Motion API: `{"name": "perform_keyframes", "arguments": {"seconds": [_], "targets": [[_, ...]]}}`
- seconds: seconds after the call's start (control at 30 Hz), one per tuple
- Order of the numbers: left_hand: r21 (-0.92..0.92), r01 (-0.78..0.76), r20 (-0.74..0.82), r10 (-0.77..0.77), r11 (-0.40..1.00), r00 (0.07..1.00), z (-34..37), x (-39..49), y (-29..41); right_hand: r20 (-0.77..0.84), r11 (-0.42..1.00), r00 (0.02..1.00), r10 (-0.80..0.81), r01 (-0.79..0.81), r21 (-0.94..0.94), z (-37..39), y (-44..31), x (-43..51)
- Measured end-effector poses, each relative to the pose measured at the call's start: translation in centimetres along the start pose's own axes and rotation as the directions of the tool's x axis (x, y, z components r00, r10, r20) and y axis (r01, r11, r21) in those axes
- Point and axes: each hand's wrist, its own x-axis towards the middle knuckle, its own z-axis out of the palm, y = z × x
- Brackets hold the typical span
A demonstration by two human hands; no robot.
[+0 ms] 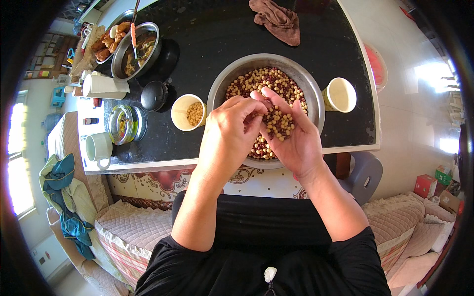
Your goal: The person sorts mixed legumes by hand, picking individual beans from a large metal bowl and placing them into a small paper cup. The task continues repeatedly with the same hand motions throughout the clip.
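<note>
A wide stainless steel basin (314, 92) holds a mix of dark red beans and pale yellow soybeans (259, 79). Above it, my right hand (300, 142) is cupped palm up with a heap of mixed beans (279, 122) in it. The fingertips of my left hand (229, 133) are pinched together at the edge of that heap; whether a bean is between them is hidden. Left of the basin stands a paper cup (177, 114) with soybeans (194, 113) at its bottom. A second paper cup (340, 95), to the basin's right, shows no beans inside.
A brown cloth (279, 24) lies at the table's far side. Farther left are a steel bowl of food (157, 48), a paper roll (105, 87), a black round object (153, 96), a glass ashtray-like dish (122, 125) and a pale mug (98, 146). A grey plastic stool (364, 177) stands by the near right corner.
</note>
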Motion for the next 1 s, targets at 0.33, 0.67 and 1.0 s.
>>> {"name": "perform_keyframes", "arguments": {"seconds": [0.33,0.67,1.0], "targets": [[0.106,-0.06,-0.004,0.061,0.993,0.998,0.1,0.0,-0.2,-0.005,1.0,1.0,0.009,-0.009,0.003,-0.1,-0.1,0.0],[-0.145,0.195,-0.027,-0.201,0.97,0.979,-1.5,0.2,-0.5,0.007,1.0,1.0,-0.015,0.015,0.012,0.2,-0.5,-0.1],[0.199,0.348,-0.206,-0.308,0.916,0.929,-7.6,0.1,-3.4,-0.011,0.997,0.998,-0.064,0.063,-0.048,0.8,-0.7,0.1]]}}
